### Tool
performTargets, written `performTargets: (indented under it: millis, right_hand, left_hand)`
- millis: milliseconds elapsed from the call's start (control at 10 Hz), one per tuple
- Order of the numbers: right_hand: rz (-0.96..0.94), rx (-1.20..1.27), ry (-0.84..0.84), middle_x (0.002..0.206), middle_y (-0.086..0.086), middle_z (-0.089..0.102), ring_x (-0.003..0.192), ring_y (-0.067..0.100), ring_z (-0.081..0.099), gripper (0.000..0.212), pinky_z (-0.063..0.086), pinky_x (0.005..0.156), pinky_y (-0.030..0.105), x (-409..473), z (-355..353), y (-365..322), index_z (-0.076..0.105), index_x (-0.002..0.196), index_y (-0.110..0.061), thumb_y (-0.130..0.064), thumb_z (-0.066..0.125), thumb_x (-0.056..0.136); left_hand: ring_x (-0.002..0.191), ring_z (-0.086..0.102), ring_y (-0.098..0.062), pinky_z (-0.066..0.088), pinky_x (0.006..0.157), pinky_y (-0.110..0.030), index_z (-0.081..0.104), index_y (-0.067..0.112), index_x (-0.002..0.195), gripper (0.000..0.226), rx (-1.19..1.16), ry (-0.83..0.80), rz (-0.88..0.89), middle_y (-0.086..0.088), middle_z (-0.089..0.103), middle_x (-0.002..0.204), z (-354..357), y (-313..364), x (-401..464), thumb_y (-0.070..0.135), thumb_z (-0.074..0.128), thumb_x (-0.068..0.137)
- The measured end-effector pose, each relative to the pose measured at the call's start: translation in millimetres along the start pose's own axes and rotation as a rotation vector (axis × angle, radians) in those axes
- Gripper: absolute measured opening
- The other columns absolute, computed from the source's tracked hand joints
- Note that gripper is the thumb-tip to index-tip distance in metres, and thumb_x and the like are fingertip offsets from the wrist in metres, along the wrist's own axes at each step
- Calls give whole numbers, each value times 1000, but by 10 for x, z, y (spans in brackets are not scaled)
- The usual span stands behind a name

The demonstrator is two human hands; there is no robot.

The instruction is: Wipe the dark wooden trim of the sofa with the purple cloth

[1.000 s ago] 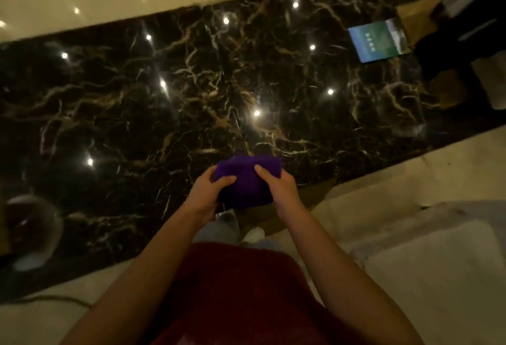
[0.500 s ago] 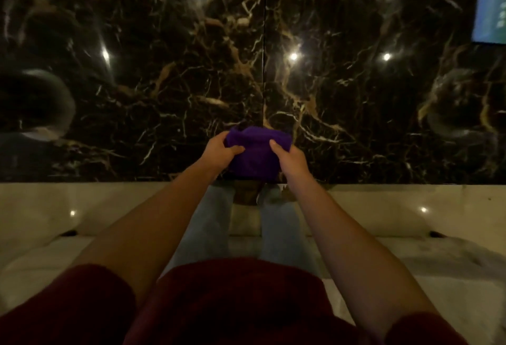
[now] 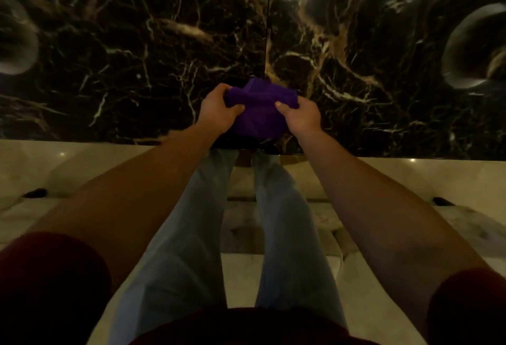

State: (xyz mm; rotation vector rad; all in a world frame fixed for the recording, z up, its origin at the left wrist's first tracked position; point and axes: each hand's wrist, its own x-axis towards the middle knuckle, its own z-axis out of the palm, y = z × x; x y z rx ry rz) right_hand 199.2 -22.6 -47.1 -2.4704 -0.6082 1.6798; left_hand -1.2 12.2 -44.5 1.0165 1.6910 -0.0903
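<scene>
Both hands grip the purple cloth (image 3: pixel 257 110) out in front of the body, bunched between them: the left hand (image 3: pixel 217 110) pinches its left edge, the right hand (image 3: pixel 299 117) clamps the right side. Beneath it lies dark veined marble floor (image 3: pixel 137 57) (glossy, dotted with light reflections), meeting a pale floor strip (image 3: pixel 82 164) near the jeans (image 3: pixel 186 235). Maroon sleeves (image 3: pixel 52 284) frame the view.
</scene>
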Motion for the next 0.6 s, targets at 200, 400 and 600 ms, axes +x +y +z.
performTargets:
  millis: [200,400,600]
  right_hand:
    - [-1,-159,62,130,7,66,119,28,63,53,55,100,43,56,92,-20,62,131,-19,-50,74,90]
    - [130,-107,-66,139,11,59,123,31,60,65,52,97,39,19,37,-215,51,142,-16,-44,75,88]
    - [75,-165,40,129,10,64,115,29,61,48,42,83,32,-135,-260,-432,60,130,-14,-43,67,92]
  left_hand:
    - [121,60,-27,53,100,-41,54,15,135,51,107,62,18,-9,62,132,-61,-111,39,33,74,91]
    - [126,55,-31,49,102,-45,44,16,143,62,221,83,16,-12,46,145,-183,55,-48,34,73,92]
    - [124,56,-32,51,99,-44,45,15,142,59,247,160,41,-12,39,150,-381,155,-336,36,71,93]
